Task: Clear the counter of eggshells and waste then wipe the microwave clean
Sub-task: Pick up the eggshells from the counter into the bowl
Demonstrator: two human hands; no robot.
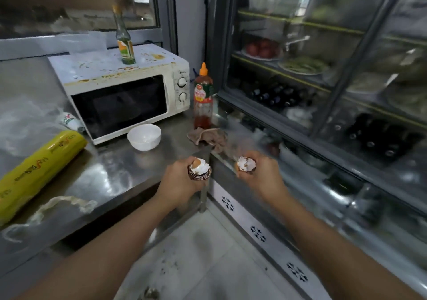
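Observation:
My left hand (179,180) grips a nested stack of eggshells (200,169) just off the steel counter's corner (111,175). To its right, my right hand (261,175) holds a single broken eggshell (246,163) over the gap beside the display fridge. The white microwave (124,91) stands at the back of the counter, its top spattered with orange-brown stains. A brown cloth (209,136) lies crumpled near the counter's right edge.
A green glass bottle (124,43) stands on the microwave. A chilli sauce bottle (202,96), a white bowl (143,136), a yellow wrap roll (39,170), clear plastic bags (25,119) and a plastic strip (57,209) sit on the counter. A glass-door fridge (323,80) fills the right.

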